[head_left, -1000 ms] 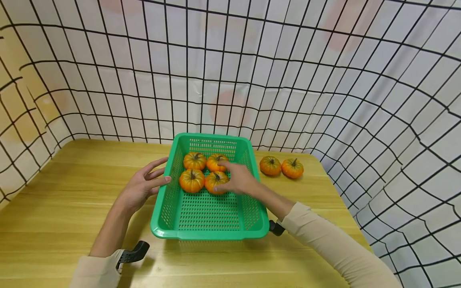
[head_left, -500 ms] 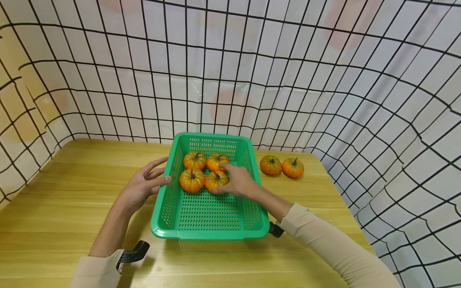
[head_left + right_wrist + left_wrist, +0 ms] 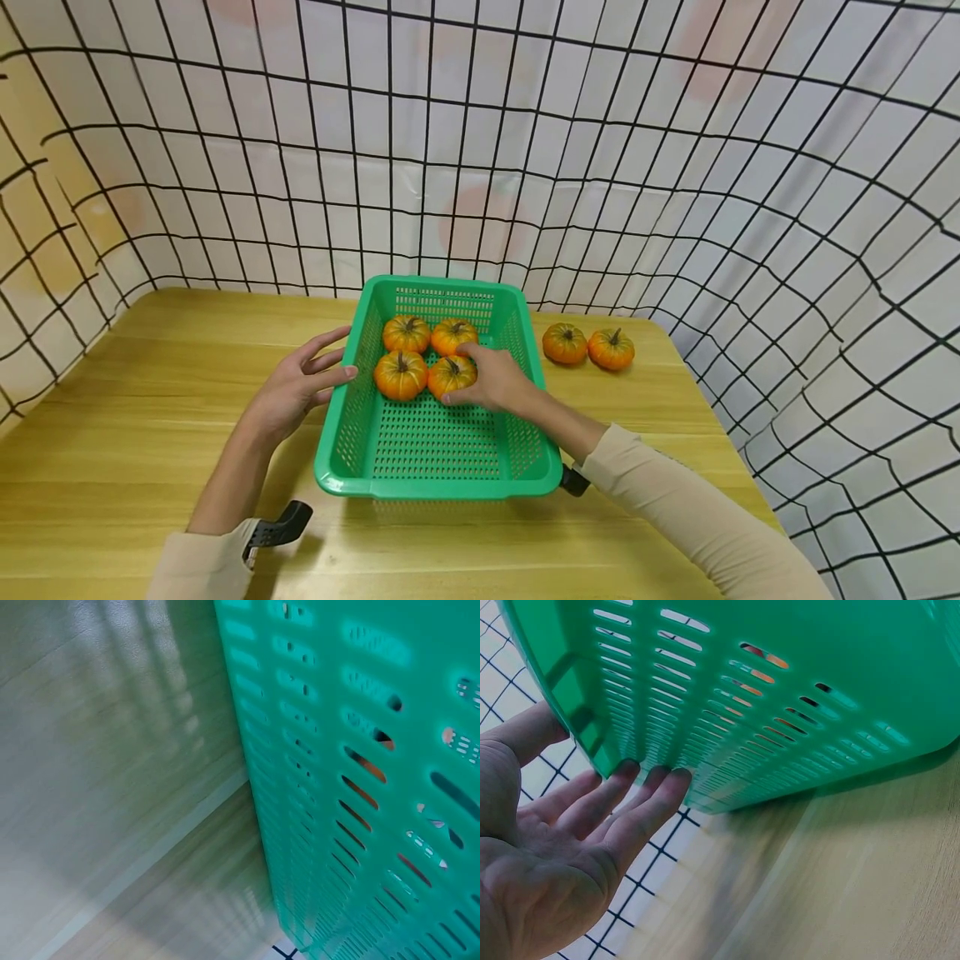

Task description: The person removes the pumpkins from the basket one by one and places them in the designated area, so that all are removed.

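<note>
Both hands are at a green basket (image 3: 438, 488) in the head view. At its left side, the left hand (image 3: 288, 393) has its fingers spread and loosely stretched, with the thumb at the rim. From the right side, the right hand (image 3: 501, 379) reaches inside and holds the near right pumpkin (image 3: 447, 377), thumb on the near side and fingers on the far side. Close by in the basket sit the near left pumpkin (image 3: 401, 377), the far left pumpkin (image 3: 406, 335) and the far right pumpkin (image 3: 452, 334); all four are grouped in the far half. Two more pumpkins (image 3: 565, 343) rest side by side on the wooden table (image 3: 187, 358), to the right of the basket. Light sleeves (image 3: 660, 487) cover the forearms, and a black bracket (image 3: 283, 525) sticks out from the left cuff. Behind the table stands a pale wall (image 3: 375, 196) with black grid lines.

From the left wrist, the thumb (image 3: 536, 731) meets the basket's rim, and the fingertips (image 3: 679, 774) reach its slotted wall beneath; whether every one presses it, I cannot tell.

From the right wrist, the basket's slotted side slants over the table, with orange showing through some slots.
</note>
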Tool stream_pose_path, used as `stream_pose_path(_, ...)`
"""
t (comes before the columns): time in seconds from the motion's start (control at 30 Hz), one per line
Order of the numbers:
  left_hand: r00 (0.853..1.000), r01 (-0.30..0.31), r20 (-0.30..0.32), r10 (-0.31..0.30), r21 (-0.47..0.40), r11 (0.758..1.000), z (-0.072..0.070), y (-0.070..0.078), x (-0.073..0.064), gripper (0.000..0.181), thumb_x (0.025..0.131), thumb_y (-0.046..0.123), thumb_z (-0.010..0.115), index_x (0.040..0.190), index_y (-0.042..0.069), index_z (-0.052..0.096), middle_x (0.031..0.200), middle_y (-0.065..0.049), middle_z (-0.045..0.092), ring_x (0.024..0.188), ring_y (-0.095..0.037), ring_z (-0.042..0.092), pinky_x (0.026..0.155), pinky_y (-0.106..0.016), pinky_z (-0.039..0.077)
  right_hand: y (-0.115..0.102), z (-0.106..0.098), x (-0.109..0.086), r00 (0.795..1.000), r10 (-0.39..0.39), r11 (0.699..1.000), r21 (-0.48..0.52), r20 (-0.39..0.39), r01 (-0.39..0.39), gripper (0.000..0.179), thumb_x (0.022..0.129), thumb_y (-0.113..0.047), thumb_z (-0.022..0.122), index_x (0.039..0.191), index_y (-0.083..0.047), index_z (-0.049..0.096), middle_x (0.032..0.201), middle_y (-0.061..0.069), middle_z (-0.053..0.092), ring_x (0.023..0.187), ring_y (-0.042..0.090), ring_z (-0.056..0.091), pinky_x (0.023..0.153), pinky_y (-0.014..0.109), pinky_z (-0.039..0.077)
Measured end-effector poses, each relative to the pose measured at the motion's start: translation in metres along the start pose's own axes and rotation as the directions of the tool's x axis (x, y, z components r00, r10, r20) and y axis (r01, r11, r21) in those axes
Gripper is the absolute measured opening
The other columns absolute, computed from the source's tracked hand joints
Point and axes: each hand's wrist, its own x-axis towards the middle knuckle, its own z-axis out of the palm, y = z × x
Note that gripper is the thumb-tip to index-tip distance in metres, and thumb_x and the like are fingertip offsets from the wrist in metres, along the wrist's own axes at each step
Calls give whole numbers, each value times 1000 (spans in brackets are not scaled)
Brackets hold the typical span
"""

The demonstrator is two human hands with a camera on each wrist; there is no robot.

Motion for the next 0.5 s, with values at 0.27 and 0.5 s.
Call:
stream_pose_path(0.27,1000,-1,0,1,-2,1000,0,0,0,75,97,12,69,160,15,29,158,-24,38,119,-20,66,90,-34,60,-1,2,1,1000,7,1000,-8,2,-7,83,82,-46,84,148,-10,50,141,16,60,129,38,56,107,50,48)
stream_pose_path(0.5,1000,-4,3,4,-1,1000,0,0,0,75,97,12,69,160,15,29,158,-24,38,119,-20,66,90,-35,60,-1,4,1,1000,-1,1000,-16,-3,1,82,82,-46,84,146,-8,51,138,16,62,125,35,60,104,47,50)
